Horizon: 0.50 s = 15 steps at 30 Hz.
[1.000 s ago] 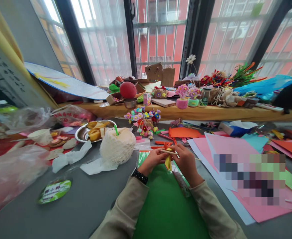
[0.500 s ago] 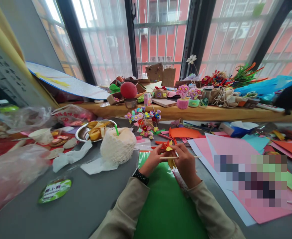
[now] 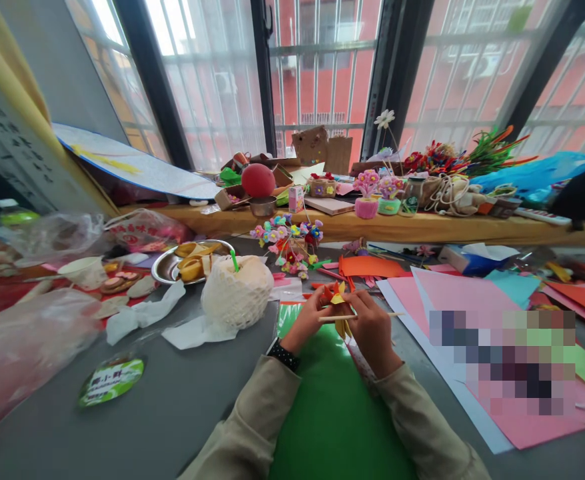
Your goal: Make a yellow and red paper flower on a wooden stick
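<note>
Both my hands meet over a glossy green sheet (image 3: 342,413) at the table's middle. My left hand (image 3: 306,321) is closed, its fingertips pinching the red-orange side of a small folded paper flower (image 3: 339,295). On the flower's yellow side, the fingertips of my right hand (image 3: 374,328) are pressed too. A thin wooden stick (image 3: 335,318) lies crosswise, tucked in my right hand's fingers, its far end poking out to the right. Yellow folded points (image 3: 343,329) hang below the stick between the hands. My fingers partly hide the flower.
Left of my hands stands a netted coconut (image 3: 237,293) with a green straw, near a steel bowl (image 3: 160,272) of peels. Pink paper sheets (image 3: 452,297) lie at right. Behind are a colourful flower bunch (image 3: 287,243) and a crowded wooden ledge (image 3: 212,223).
My hands have barely moved. The paper flower has turned slightly in my fingertips, and less of its red part shows. The stick stays in my right hand.
</note>
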Tool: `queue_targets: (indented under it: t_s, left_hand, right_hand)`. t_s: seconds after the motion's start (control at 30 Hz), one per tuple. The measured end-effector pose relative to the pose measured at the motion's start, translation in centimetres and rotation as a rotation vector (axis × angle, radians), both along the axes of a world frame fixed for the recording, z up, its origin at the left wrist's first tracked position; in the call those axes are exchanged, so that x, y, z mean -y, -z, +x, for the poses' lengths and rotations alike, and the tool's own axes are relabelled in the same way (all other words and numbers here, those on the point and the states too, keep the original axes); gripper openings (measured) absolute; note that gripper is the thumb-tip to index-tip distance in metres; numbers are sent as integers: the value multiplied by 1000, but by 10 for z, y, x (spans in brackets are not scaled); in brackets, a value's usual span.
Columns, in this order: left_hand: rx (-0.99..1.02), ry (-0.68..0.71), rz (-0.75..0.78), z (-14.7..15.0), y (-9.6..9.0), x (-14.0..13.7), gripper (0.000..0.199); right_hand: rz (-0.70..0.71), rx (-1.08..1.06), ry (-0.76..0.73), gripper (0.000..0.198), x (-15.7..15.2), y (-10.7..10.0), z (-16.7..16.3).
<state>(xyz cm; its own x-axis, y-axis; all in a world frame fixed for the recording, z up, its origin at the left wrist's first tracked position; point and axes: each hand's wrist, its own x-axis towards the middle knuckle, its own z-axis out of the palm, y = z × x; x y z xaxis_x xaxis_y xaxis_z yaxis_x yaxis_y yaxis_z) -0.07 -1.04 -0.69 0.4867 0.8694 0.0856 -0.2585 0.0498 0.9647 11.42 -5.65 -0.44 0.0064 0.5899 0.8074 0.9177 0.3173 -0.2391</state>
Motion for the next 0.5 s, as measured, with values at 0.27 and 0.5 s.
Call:
queue_targets:
  t_s: [0.27, 0.5]
  left_hand:
    - [13, -63, -41, -2, -2, 1, 47]
    - [45, 83, -39, -5, -11, 8, 47]
  right_hand:
    - [-64, -85, -129, 20, 0, -7, 12]
    - [-152, -297, -78, 22, -2, -16, 26]
